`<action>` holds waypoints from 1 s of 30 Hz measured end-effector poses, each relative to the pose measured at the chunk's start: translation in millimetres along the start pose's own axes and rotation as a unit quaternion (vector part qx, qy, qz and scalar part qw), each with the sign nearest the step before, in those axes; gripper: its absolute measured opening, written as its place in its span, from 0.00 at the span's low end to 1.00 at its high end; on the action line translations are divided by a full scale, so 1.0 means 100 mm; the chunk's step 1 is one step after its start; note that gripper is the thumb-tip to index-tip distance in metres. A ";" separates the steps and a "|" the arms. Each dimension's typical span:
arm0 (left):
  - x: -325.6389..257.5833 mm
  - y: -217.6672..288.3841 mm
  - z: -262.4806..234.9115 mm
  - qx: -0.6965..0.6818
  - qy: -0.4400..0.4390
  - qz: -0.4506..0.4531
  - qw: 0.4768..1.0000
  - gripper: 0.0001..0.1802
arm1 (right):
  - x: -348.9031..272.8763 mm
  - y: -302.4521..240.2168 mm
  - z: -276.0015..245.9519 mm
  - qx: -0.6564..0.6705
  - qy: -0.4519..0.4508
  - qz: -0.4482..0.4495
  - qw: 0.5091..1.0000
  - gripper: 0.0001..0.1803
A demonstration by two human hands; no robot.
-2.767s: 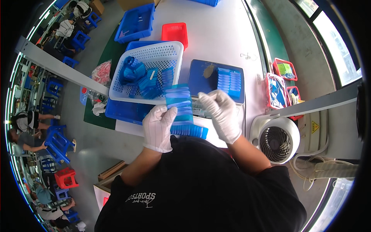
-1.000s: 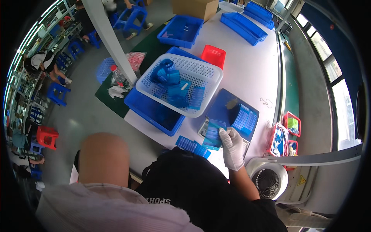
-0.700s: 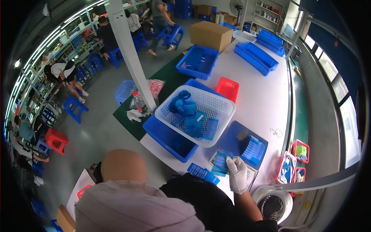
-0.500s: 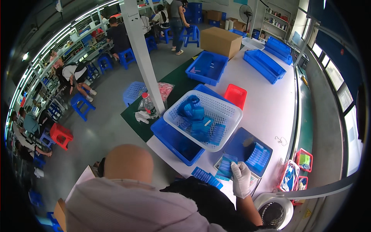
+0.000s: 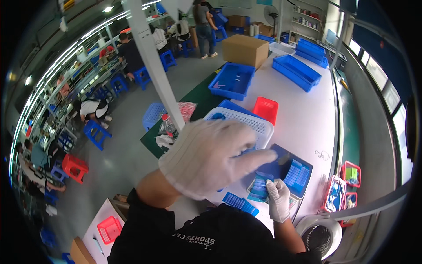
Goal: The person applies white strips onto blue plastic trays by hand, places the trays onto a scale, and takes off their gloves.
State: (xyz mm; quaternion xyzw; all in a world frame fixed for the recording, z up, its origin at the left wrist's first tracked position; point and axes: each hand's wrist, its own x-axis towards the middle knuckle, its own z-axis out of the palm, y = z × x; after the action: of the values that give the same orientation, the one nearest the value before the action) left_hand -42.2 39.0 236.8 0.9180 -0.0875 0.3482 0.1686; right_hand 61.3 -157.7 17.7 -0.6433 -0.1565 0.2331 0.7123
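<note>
The sorting is judged midway: a small blue part [image 5: 260,187] is pressed by the gloved right hand [image 5: 278,199] on the dark-blue tray [image 5: 303,163], while the left hand [image 5: 209,156] is raised open, empty.

Left hand [image 5: 211,156] now raised close to camera, gloved, fingers spread, filling centre of view and covering most of white basket [image 5: 259,125]; earlier it was gripping blue strip stack at table edge beside right hand. Right hand [image 5: 278,200] alone now resting on blue parts [image 5: 260,187] by dark blue tray [image 5: 292,169]. View tilting up: more of hall and long white table [image 5: 307,114] showing.
</note>
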 end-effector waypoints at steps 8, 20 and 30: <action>-1.11 -0.59 1.45 -0.468 -0.113 -0.448 0.753 0.29 | 0.03 -0.26 0.05 0.014 -0.008 0.001 1.000 0.14; -1.26 -0.44 1.77 -0.655 -0.006 -0.509 0.558 0.17 | 0.02 -0.03 0.15 -0.012 -0.046 0.061 0.997 0.15; -1.21 -0.28 1.80 -0.540 0.032 -0.575 0.614 0.11 | 0.01 -0.11 0.06 -0.103 -0.053 0.079 0.990 0.16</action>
State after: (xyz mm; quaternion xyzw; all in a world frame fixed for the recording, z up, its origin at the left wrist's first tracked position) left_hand -14.5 3.9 22.9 0.5115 0.2916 0.0987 0.8022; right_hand 60.4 -153.1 29.7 -0.7102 -0.1659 0.3056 0.6121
